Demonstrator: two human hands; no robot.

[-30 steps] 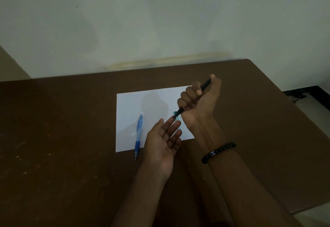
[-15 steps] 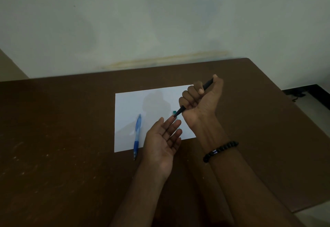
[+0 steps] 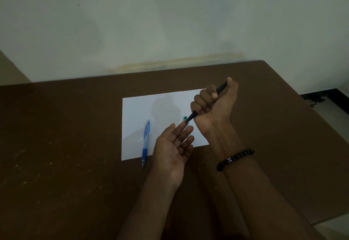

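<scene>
My right hand [image 3: 214,105] is raised above the table with its fingers curled round a black pen [image 3: 191,117], tip pointing down-left. My left hand [image 3: 172,149] lies palm up below it, fingers straight, and the pen tip sits just above its fingertips. A white sheet of paper [image 3: 139,111] lies flat on the brown table [image 3: 66,145]. A blue pen [image 3: 145,141] rests across the sheet's near edge, left of my left hand. A small green thing [image 3: 185,118] on the paper shows beside the black pen's tip, mostly hidden.
A black bead bracelet [image 3: 235,158] circles my right wrist. The table's far edge meets a pale wall [image 3: 170,22]. At the right, the table edge drops to a light floor with a dark skirting [image 3: 321,96].
Both hands stay almost in place. The view has shifted slightly, and the black pen's tip stays close to my left fingertips.
</scene>
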